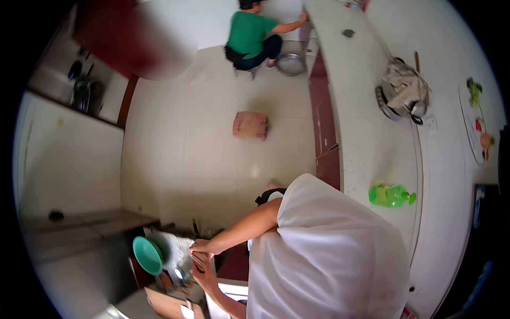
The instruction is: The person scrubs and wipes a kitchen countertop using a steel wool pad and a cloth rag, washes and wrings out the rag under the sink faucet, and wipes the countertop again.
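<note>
My right hand (204,247) is closed near the counter at the lower left, with its fingers bent over a small brownish item (200,258). Just below it, my left hand (204,274) grips the same item from the other side. What kind of thing it is cannot be made out. A white, crumpled plastic-like sheet (178,250) lies beside my hands. Past it stands a teal basin (147,255). Below the basin are several small blurred items and a brown board or box (170,304).
A person (249,34) in a green top squats by the cabinets beside a metal basin (290,64). A reddish mat (251,125) lies on the tiled floor. On the long counter (361,95) are a green pump bottle (391,195) and a cloth-covered pot (404,87).
</note>
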A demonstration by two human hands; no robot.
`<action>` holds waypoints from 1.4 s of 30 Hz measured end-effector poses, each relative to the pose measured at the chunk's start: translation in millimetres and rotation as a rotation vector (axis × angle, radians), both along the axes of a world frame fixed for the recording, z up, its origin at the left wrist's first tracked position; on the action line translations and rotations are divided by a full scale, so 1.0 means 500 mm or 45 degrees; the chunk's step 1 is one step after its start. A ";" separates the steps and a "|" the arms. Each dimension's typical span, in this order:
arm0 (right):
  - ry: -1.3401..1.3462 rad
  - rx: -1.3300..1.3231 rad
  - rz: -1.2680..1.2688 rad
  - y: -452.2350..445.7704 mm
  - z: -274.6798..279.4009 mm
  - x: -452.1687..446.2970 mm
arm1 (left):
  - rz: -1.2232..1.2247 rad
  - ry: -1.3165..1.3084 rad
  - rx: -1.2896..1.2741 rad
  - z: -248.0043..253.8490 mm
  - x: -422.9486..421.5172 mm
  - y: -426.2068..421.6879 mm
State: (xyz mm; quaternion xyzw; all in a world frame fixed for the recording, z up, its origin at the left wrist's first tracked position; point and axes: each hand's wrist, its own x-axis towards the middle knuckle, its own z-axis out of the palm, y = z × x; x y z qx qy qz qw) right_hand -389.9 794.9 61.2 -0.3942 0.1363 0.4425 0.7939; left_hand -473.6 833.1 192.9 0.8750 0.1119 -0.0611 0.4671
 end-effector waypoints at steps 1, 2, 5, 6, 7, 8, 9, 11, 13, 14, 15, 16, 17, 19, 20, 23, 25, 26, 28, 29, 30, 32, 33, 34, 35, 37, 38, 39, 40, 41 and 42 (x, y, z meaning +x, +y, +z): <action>-0.083 0.088 -0.023 -0.022 -0.012 0.050 | -0.090 -0.156 -0.007 0.009 0.038 -0.014; -0.054 0.265 -0.209 -0.075 0.030 0.104 | -0.172 -0.222 -0.067 0.013 0.101 -0.038; -0.299 0.528 -0.459 -0.251 0.113 0.253 | 0.026 -0.019 -0.928 -0.012 0.290 -0.111; -0.377 0.526 -0.522 -0.329 0.156 0.285 | 0.128 0.088 -0.978 -0.032 0.365 -0.138; -0.551 0.247 -0.694 -0.380 0.197 0.298 | -0.076 0.018 -0.727 -0.027 0.410 -0.204; -0.676 -0.043 -0.743 -0.416 0.225 0.306 | -0.236 -0.054 -0.566 -0.091 0.475 -0.217; -0.784 -0.339 -0.780 -0.445 0.246 0.311 | -0.389 -0.130 -0.407 -0.155 0.538 -0.226; -0.884 -0.503 -0.847 -0.516 0.261 0.338 | -0.220 0.059 -0.715 -0.136 0.575 -0.331; -0.941 -0.435 -0.844 -0.589 0.256 0.397 | -0.341 0.154 -1.014 -0.125 0.624 -0.405; -0.960 -0.483 -0.726 -0.622 0.238 0.438 | -0.382 0.115 -0.765 -0.132 0.652 -0.433; -0.962 -0.507 -0.732 -0.640 0.214 0.476 | -0.397 0.117 -0.783 -0.134 0.684 -0.458; -1.106 -0.829 -0.864 -0.654 0.182 0.517 | -0.496 0.262 -0.826 -0.128 0.716 -0.486; -1.245 -1.158 -0.991 -0.676 0.189 0.553 | -0.598 0.404 -0.865 -0.125 0.751 -0.516; -1.184 -1.272 -0.694 -0.732 0.194 0.614 | -0.567 0.564 -1.345 -0.109 0.815 -0.589; -1.190 -1.386 -0.790 -0.743 0.192 0.647 | -0.533 0.628 -1.512 -0.083 0.838 -0.618; -1.396 -1.556 -1.250 -0.800 0.211 0.703 | -0.473 0.798 -1.840 -0.079 0.930 -0.674; -1.422 -1.467 -1.217 -0.851 0.236 0.749 | -0.521 0.824 -1.961 -0.104 1.010 -0.714; -1.253 -1.198 -1.321 -0.872 0.249 0.767 | -0.520 0.843 -1.953 -0.124 1.054 -0.732; -0.887 -0.581 -1.246 -0.930 0.222 0.805 | -0.899 0.916 -2.084 -0.153 1.124 -0.772; -0.555 0.020 -1.120 -0.958 0.209 0.821 | -0.897 0.938 -2.068 -0.156 1.141 -0.790; -0.621 -0.252 -1.126 -0.988 0.240 0.812 | -1.055 0.996 -2.022 -0.152 1.159 -0.828; -0.606 -0.188 -1.155 -1.068 0.175 0.839 | -0.895 1.019 -1.726 -0.114 1.155 -0.937; -0.616 -0.142 -1.112 -1.116 0.152 0.840 | -0.578 0.972 -1.461 -0.079 1.128 -0.990; -0.464 -0.111 -1.123 -1.165 0.197 0.816 | -0.674 1.027 -1.541 -0.095 1.132 -1.034; -0.458 -0.097 -1.128 -1.191 0.209 0.801 | -1.323 1.287 -2.327 -0.199 1.169 -1.080; -0.753 -0.965 -1.400 -1.254 0.221 0.777 | -0.867 0.949 -1.603 -0.082 1.099 -1.166; -0.745 -0.960 -1.414 -1.287 0.221 0.762 | -0.873 0.957 -1.589 -0.078 1.096 -1.213; -1.001 -1.622 -1.449 -1.318 0.219 0.744 | -0.877 1.122 -1.589 -0.078 1.089 -1.256; -1.241 -2.297 -1.395 -1.352 0.211 0.723 | -0.870 1.285 -1.589 -0.084 1.078 -1.302; -1.229 -2.284 -1.391 -1.392 0.196 0.701 | -0.854 1.292 -1.579 -0.096 1.066 -1.353; -1.091 -2.261 -1.488 -1.435 0.177 0.682 | -1.033 1.293 -1.461 -0.110 1.055 -1.407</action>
